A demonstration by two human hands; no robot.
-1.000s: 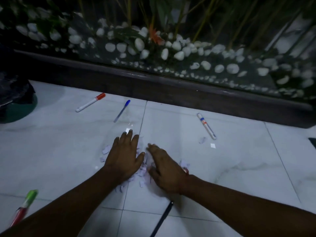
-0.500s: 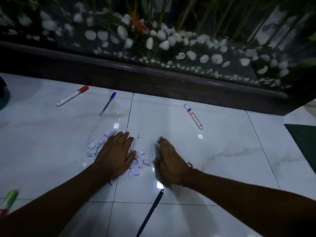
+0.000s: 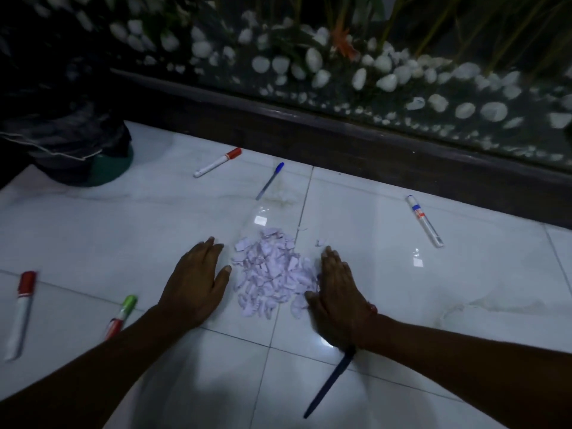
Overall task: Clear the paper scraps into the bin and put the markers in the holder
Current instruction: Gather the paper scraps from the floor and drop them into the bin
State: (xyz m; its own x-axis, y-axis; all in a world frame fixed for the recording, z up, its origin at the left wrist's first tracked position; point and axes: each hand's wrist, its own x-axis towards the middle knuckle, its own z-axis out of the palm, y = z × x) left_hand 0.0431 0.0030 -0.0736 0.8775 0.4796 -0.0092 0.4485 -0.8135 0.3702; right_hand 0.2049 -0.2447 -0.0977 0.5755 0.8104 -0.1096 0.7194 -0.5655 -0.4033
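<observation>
Scrap pile (image 3: 274, 270) sits between our hands, mid-frame.
Left hand (image 3: 196, 281) and right hand (image 3: 335, 292) flat, gripping nothing; right touches the pile's edge; bin (image 3: 71, 144) upper left.

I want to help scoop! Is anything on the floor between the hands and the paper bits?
No. The paper scraps lie in one pile between the left hand and right hand. Only bare floor separates the left hand from them; the right hand's edge touches them.
</observation>
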